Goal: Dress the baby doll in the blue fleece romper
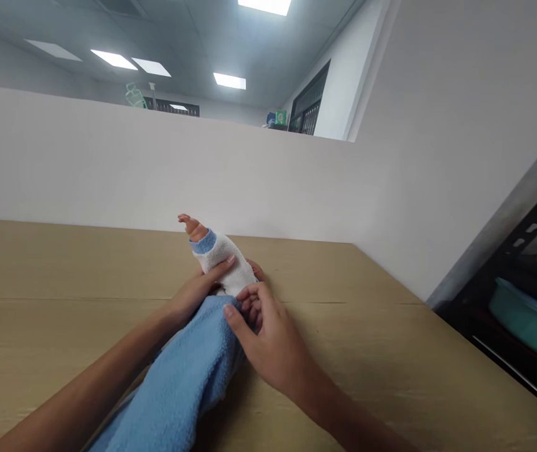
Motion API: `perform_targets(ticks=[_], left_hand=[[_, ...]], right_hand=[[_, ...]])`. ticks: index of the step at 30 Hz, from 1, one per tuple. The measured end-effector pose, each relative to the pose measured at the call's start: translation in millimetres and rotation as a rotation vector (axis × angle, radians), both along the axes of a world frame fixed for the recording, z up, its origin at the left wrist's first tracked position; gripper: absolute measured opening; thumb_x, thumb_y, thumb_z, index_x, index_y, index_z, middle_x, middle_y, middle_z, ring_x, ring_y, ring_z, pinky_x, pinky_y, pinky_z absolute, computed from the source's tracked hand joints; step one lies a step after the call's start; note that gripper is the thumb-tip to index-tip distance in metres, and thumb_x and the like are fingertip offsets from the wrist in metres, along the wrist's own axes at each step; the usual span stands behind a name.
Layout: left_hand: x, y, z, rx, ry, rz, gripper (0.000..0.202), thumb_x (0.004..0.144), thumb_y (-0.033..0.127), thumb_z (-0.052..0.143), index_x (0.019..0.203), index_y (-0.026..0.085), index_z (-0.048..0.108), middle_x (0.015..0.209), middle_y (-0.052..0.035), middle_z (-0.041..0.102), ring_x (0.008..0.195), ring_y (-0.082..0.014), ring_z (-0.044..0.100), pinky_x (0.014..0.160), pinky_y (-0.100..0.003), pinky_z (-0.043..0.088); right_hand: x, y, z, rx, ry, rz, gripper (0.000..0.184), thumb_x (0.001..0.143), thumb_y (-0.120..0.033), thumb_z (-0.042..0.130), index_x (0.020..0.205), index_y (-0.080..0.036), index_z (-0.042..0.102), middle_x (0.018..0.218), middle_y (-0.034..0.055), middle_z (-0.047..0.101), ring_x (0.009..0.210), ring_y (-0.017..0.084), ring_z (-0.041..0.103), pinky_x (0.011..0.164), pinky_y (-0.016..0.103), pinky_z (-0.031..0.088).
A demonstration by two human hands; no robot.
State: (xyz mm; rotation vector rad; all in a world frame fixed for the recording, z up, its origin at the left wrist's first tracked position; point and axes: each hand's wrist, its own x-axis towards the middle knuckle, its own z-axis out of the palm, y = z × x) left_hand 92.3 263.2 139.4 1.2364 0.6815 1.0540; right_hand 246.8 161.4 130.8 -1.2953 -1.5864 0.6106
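A doll's arm (195, 229) in a white fleece sleeve (223, 248) with a light blue cuff (203, 242) points up and left from the middle of the view. My left hand (218, 273) is wrapped round this sleeve, thumb on top and other fingers mostly hidden behind. Blue fleece clothing (178, 370) runs from there toward the bottom edge, over the rest of the doll. My right hand (265, 333) is closed in a loose pinch at the upper edge of the blue fleece, thumb on the cloth and fingers curled. The doll's head cannot be made out.
A wooden table (51, 263) spreads under the work. Behind it stands a low white partition (108, 169), and a white wall (447, 144) rises at the right. A black rack (494, 301) holding a teal bin (527, 320) stands beyond the table's right edge.
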Motion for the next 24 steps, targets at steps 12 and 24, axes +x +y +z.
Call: perform_targets(ticks=[12, 24], left_hand=[[7.5, -5.6, -5.1, 0.063, 0.077, -0.050, 0.047, 0.093, 0.061, 0.079, 0.116, 0.020, 0.072, 0.113, -0.0072, 0.081, 0.112, -0.0336, 0.073, 0.102, -0.043, 0.058], [5.9, -14.9, 8.5, 0.171, 0.336, 0.069, 0.066, 0.089, 0.068, 0.074, 0.130, 0.016, 0.070, 0.136, -0.0115, 0.075, 0.134, -0.0423, 0.062, 0.119, -0.051, 0.044]], right_hand=[[13.8, 15.2, 0.8, -0.289, 0.277, 0.307, 0.031, 0.090, -0.055, 0.077, 0.099, -0.025, 0.076, 0.089, 0.0011, 0.067, 0.085, 0.021, 0.060, 0.077, 0.034, 0.049], [18.1, 28.9, -12.5, -0.072, 0.169, 0.033, 0.017, 0.091, -0.039, 0.070, 0.097, -0.024, 0.073, 0.087, 0.0012, 0.074, 0.081, 0.022, 0.068, 0.075, 0.035, 0.051]])
